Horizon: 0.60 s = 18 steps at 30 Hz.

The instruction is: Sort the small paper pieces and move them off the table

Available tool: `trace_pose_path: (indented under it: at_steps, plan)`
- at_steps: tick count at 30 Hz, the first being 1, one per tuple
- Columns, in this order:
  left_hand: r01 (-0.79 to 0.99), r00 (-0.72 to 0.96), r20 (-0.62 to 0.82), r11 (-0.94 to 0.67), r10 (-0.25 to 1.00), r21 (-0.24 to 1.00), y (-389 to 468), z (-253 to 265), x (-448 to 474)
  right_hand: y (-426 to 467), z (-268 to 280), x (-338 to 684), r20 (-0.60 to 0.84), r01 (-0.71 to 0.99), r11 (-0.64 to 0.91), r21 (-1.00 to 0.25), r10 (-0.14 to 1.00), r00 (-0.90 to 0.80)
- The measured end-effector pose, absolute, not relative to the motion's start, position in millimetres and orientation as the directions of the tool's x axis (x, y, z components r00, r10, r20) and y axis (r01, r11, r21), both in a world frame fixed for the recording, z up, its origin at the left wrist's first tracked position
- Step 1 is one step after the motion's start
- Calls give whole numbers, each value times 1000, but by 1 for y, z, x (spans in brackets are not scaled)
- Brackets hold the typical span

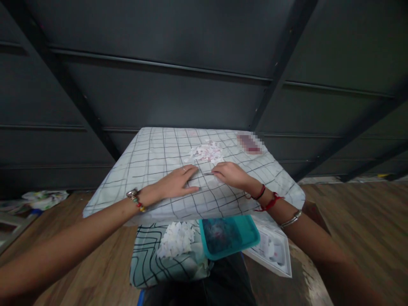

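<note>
My left hand (178, 182) rests on the white checked tablecloth (153, 155), thumb and fingers apart, holding nothing. Opposite it, my right hand (230, 174) pinches thin metal tweezers (208, 173), whose tip points left toward my left fingers. Whatever may lie under the tip is too small to make out. Just beyond both hands is a loose pile of small white paper-like pieces (208, 151) with pinkish marks.
Below the table's near edge, a teal tray (250, 231) holds something dark. White strips (177, 240) lie on a green patterned cloth (145, 265) beside it. To the right is an open white box (283, 259). A blurred-out reddish item (250, 143) lies at the far right.
</note>
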<state>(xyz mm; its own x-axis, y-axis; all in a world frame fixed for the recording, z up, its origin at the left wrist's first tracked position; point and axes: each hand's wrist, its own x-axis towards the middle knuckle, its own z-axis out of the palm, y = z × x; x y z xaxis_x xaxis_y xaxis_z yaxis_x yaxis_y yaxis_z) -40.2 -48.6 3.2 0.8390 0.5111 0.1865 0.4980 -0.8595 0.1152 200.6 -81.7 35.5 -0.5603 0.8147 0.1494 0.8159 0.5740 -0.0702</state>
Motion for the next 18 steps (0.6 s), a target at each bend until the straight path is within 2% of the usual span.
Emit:
trace_pose_path:
  at_steps: [4,6,11,18]
  plan:
    - [534,843,16,-840,538,95,-62,-10,-34,-102,36,201,132,764,645,-39,761,-636]
    - [551,834,-26,-830,551,85,-63,-13,-34,-106,38,200,140,765,643,-47,762,-632]
    - [560,829,-40,-825,558,77,-60,-14,-35,-103,35,192,175,806,590,-48,799,-575]
    - [550,835,-71,-832,546,68,-58,-15,-35,-129,30,199,171,661,750,-26,655,-736]
